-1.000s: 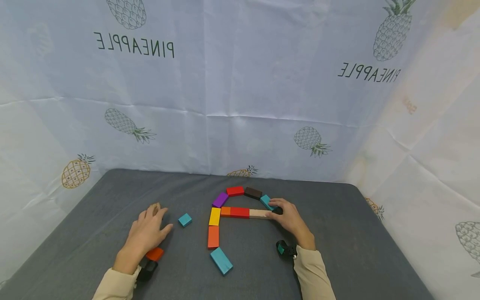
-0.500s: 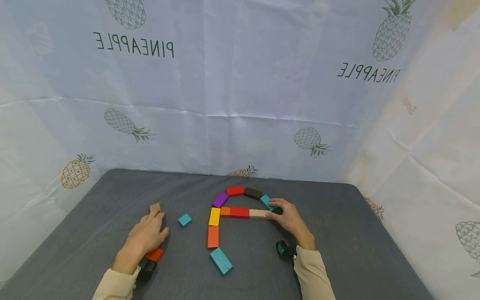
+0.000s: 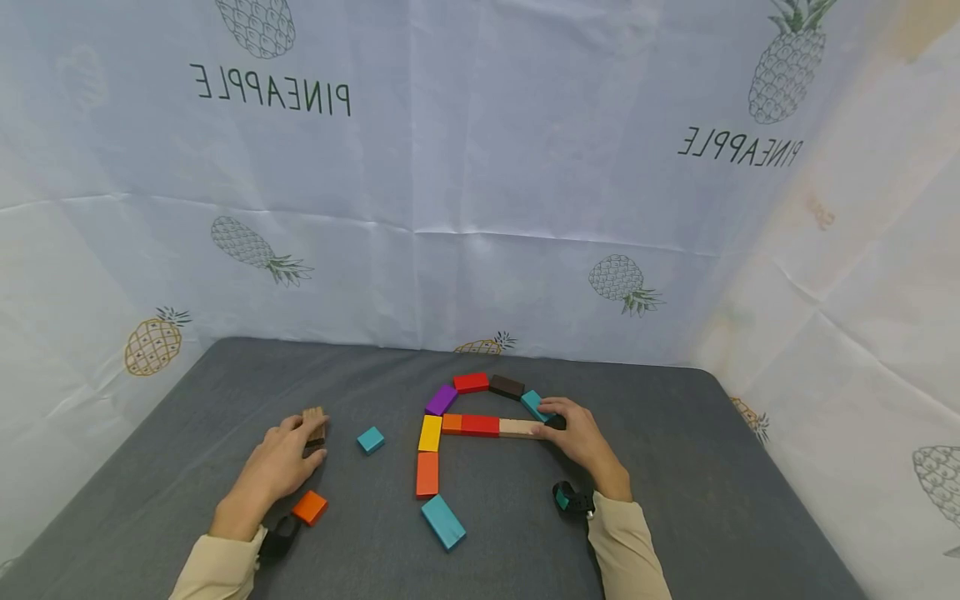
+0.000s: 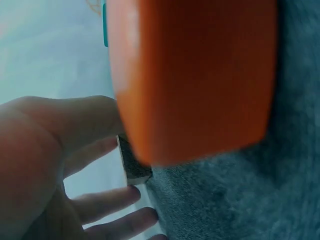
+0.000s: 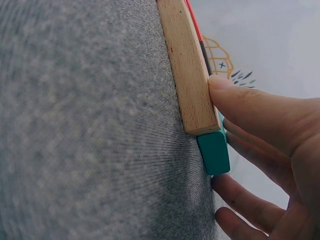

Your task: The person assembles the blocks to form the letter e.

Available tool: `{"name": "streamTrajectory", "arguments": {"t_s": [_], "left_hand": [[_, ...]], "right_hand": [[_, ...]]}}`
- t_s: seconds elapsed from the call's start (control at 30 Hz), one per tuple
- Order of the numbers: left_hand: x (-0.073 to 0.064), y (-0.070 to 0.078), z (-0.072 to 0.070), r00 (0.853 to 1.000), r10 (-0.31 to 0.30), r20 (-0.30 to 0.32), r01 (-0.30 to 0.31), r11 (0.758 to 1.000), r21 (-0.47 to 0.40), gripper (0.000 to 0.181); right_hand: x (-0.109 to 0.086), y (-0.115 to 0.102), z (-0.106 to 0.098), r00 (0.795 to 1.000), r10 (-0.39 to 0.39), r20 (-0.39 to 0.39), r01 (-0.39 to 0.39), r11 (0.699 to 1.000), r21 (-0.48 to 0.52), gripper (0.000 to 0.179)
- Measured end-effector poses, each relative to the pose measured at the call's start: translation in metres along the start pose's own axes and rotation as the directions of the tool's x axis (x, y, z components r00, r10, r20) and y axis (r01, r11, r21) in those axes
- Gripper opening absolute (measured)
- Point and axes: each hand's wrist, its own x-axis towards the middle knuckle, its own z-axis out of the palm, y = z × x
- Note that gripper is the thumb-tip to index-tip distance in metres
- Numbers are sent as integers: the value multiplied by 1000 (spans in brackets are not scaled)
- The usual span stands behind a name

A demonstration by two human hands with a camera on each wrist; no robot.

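In the head view my left hand [image 3: 273,468] is at a small wooden block [image 3: 315,423], with fingers over its top and the thumb at its near side. The left wrist view shows a dark-faced block [image 4: 134,165] between the thumb and the straight, spread fingers. My right hand [image 3: 581,435] is at the right end of a row of blocks. Its thumb touches the pale wooden block [image 5: 190,75], and its fingers lie along the far side of a teal block [image 5: 215,152]. Those fingers partly hide the teal block in the head view.
An orange block [image 3: 310,507] lies beside the left wrist, and a small teal block [image 3: 371,440] lies right of the left hand. Several coloured blocks form a curved outline with a crossbar; a larger teal block [image 3: 443,522] angles off its lower end. A pineapple-print cloth [image 3: 480,183] hangs behind the grey table [image 3: 675,517].
My left hand has drawn back and shifted left, uncovering more of the wooden block and the orange block by the wrist. The right hand has stayed in place.
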Motion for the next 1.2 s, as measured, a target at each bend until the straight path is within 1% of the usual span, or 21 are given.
{"name": "streamTrajectory", "arguments": {"t_s": [0.07,0.17,0.27,0.33,0.53,0.73,0.87,1.0,1.1,1.2], "left_hand": [[0,-1,0,1000,9,-1,-9,1000,14,51],[0,0,0,999,32,-28,-32,999,7,41],[0,1,0,997,53,-48,-54,999,-7,20],[1,2,0,997,62,-46,-62,998,-14,12],[4,6,-2,999,50,10,-50,998,-37,16],[4,13,-5,996,84,43,-82,996,-48,24],[2,22,-7,995,99,30,-97,993,-66,28],[-2,36,-7,995,102,3,-101,992,-81,31],[-4,48,-5,994,105,-6,-105,991,-87,31],[-5,58,-1,992,123,-22,-124,988,-92,31]], "right_hand": [[0,0,0,1000,-2,-1,2,1000,1,43],[0,1,0,1000,-4,-6,4,1000,-1,43],[1,1,0,1000,-5,-7,5,1000,-4,43],[1,2,0,1000,-5,-7,5,1000,-7,43],[0,3,0,1000,0,-2,0,1000,2,43],[1,2,0,1000,2,-2,-2,1000,0,43],[0,1,0,1000,3,-1,-3,1000,-1,43],[0,0,0,1000,2,-3,-2,1000,1,43],[0,1,0,1000,2,-4,-2,1000,4,43],[0,1,0,1000,2,-5,-2,1000,7,43]]}}
